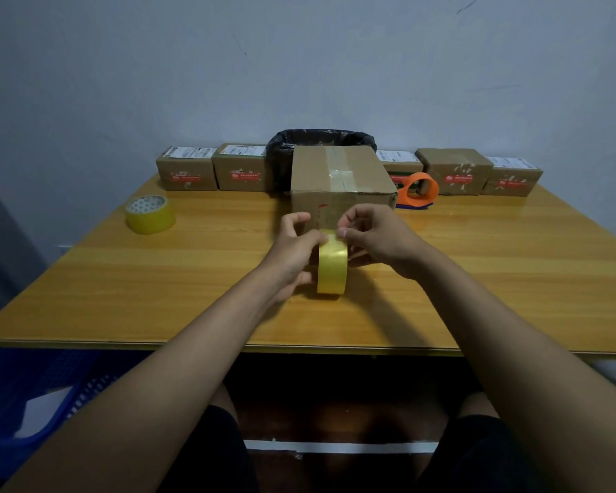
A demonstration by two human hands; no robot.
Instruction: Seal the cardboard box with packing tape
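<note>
The left hand [292,250] grips the yellow tape roll [331,266] upright before the cardboard box [338,179], so the right hand [374,236] can pinch at its top, probably to find the loose end.

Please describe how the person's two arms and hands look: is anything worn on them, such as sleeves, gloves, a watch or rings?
Both arms are bare as far as the picture shows: no sleeves appear. The left hand and the right hand wear no gloves, and no watch, bracelet or ring can be seen. The fingernails look short and unpainted. Dark shorts cover the lap below.
</note>
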